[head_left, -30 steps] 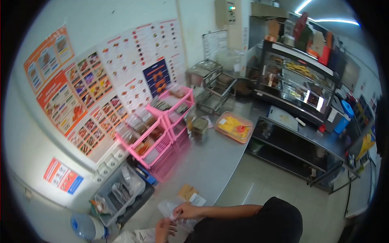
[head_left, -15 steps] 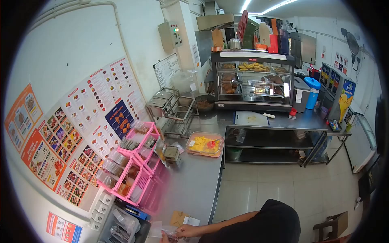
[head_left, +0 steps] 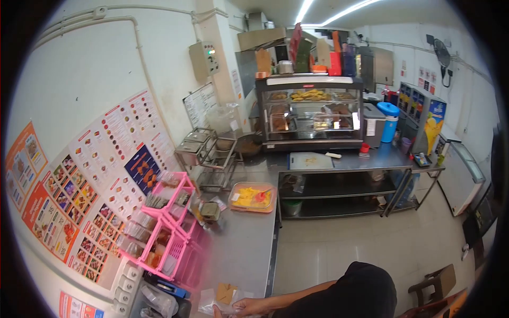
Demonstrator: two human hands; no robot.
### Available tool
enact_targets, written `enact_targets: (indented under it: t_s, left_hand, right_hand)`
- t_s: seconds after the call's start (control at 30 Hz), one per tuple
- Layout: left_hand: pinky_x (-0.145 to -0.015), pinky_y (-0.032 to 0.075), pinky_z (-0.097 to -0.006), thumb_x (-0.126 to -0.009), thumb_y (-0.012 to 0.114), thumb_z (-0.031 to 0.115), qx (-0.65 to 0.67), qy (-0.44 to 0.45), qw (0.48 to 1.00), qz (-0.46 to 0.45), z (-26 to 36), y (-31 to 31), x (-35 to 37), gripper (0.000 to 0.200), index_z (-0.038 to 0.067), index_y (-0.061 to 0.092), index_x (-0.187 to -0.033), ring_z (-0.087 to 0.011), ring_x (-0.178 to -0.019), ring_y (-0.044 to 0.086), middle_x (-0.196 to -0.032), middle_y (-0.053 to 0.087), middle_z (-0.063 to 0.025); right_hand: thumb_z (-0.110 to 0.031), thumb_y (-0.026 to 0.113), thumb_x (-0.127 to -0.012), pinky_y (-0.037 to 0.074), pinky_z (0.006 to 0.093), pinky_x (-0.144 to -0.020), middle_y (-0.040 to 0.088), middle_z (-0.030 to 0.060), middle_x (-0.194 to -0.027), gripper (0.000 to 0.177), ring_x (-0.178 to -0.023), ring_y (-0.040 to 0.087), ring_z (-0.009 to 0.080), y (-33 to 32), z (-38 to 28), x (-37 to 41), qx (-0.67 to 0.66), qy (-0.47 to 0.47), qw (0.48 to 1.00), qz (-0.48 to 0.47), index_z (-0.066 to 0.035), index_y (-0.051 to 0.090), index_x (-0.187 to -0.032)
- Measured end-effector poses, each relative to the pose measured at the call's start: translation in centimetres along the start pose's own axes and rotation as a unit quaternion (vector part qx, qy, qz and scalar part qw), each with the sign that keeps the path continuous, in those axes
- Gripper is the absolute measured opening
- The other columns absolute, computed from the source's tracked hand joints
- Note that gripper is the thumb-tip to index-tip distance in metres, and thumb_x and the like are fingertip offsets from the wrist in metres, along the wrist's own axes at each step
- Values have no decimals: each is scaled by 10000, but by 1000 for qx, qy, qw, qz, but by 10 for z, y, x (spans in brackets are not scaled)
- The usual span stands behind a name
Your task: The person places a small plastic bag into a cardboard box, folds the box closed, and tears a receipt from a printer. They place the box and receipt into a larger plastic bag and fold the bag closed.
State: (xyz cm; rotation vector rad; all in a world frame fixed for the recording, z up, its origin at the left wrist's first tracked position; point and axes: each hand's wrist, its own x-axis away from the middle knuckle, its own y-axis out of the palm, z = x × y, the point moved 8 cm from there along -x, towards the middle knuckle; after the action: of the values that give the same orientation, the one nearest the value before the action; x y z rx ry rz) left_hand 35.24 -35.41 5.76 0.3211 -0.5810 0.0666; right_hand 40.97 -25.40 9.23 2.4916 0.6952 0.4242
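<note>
At the bottom edge of the view, my right hand reaches in from a dark sleeve, its fingers closed on a clear plastic bag. Only a thumb and a bit of my left hand show, pinching the same thin plastic from the other side. Just beyond the fingers lies a folded brown paper packet on the steel counter. The lower part of both hands and of the bag is cut off by the frame.
Pink stacked baskets with packets stand along the wall, beside a dark bin of plastic items. Farther along the counter are a jar and a tub of yellow food. A glass food warmer and a stool stand beyond.
The head view has turned slightly right and upward, so the scene sits farther left. Both hands sit lower in the frame, still at the plastic bag.
</note>
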Motion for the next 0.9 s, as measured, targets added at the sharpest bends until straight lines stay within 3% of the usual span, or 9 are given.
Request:
enact_targets:
  t_s: [0.1,0.3,0.4,0.57,0.6,0.63,0.67,0.73,0.9]
  left_hand:
    - [-578,525,-371,-971,695,215,-4,3,1000,-22,-14,19,-2,181,87,624,-1077,-179,-756,621,-913,612,-59]
    - [-580,529,-374,-962,688,167,-10,7,999,-30,-63,47,13,196,71,626,-1122,-178,-772,634,-942,621,-70]
    - [-581,531,-376,-957,684,143,5,27,1000,-9,-91,50,27,211,63,627,-1144,-177,-781,640,-957,625,-76]
    - [-583,535,-379,-949,678,102,190,125,973,49,-184,-5,41,243,50,628,-1181,-175,-795,650,-981,633,-85]
    - [-677,539,-390,-949,658,55,18,75,990,117,-124,56,110,203,23,619,-1145,-196,-853,638,-949,615,-73]
    - [-653,515,-363,-969,659,54,-92,336,907,237,-156,-6,64,121,-3,603,-1060,-195,-740,595,-867,597,-57]
    - [-660,458,-348,-1000,618,24,-265,287,857,337,-84,33,156,249,-27,517,-778,-172,-680,430,-686,491,-41]
    - [-629,413,-331,-996,682,85,-100,303,914,249,-109,66,170,323,29,503,-733,-118,-689,412,-707,477,16]
    - [-816,477,-305,-1049,623,258,25,101,959,264,-230,77,201,269,9,717,-1085,-115,-891,581,-953,670,-18]
  right_hand:
    - [-234,724,-1009,548,304,-803,679,-2,-960,193,-900,659,136,-19,-24,53,-232,-29,967,102,-78,617,-1046]
    - [-140,606,-1077,543,313,-719,566,13,-799,214,-746,590,145,-102,-26,149,-290,-126,905,285,-127,507,-888]
    - [-180,656,-1056,467,282,-573,510,-19,-730,299,-642,518,106,-103,-6,174,-346,-100,918,168,-143,466,-827]
    - [-206,713,-1017,311,277,-443,460,-55,-670,352,-551,432,72,-132,-4,226,-136,-38,951,274,-159,432,-810]
    - [-157,704,-1011,306,269,-448,460,-59,-668,334,-544,427,70,-160,-11,254,-83,-53,927,363,-159,433,-816]
    - [-107,695,-1005,301,261,-454,459,-62,-666,323,-538,422,67,-181,-27,282,-20,-61,897,437,-160,433,-821]
    - [-72,697,-986,312,259,-457,451,-63,-657,282,-532,423,66,-188,-44,304,-48,-76,916,391,-157,465,-849]
    - [-49,723,-950,326,257,-466,441,-67,-645,213,-525,423,65,-208,-58,344,-32,-63,931,358,-140,532,-928]
    - [-186,818,-902,370,284,-485,484,-58,-646,286,-534,451,88,-173,-63,358,280,63,930,231,-88,617,-1079]
